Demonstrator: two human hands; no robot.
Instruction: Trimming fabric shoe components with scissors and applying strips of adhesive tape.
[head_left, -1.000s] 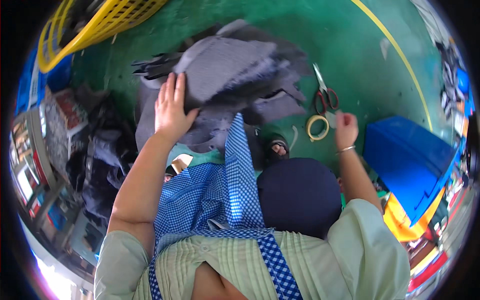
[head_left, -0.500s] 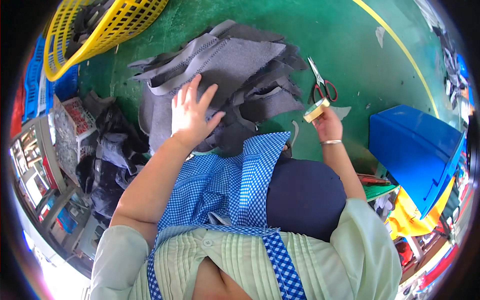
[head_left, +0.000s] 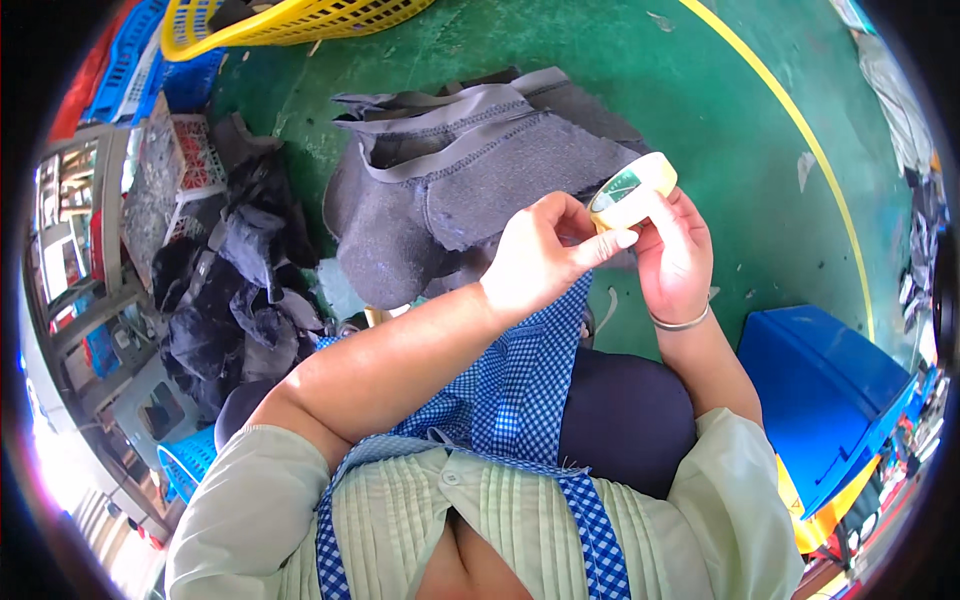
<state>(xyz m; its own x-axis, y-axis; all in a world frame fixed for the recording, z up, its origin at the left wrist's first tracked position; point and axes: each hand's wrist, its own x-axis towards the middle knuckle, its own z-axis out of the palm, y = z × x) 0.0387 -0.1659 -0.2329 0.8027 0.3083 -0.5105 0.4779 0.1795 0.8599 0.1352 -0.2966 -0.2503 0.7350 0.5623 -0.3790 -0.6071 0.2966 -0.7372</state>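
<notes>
Between the two hands, a cream-coloured, ring-shaped roll of tape (head_left: 628, 210) is tilted, its right side gripped by the right hand (head_left: 677, 265). The left hand (head_left: 540, 250) has thumb and curled fingers at the roll's left edge; whether they pinch it cannot be told. Beyond the left hand lie stacked dark grey fabric pieces (head_left: 530, 165); right of the right hand, a blue plastic bin (head_left: 820, 375).

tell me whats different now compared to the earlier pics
The right hand has picked the tape roll up off the floor and holds it raised. The left hand has let go of the grey cloth pile and moved right, its fingers now at the tape roll. The cloth pile still lies on the floor; the blue bin still stands at the right.
</notes>
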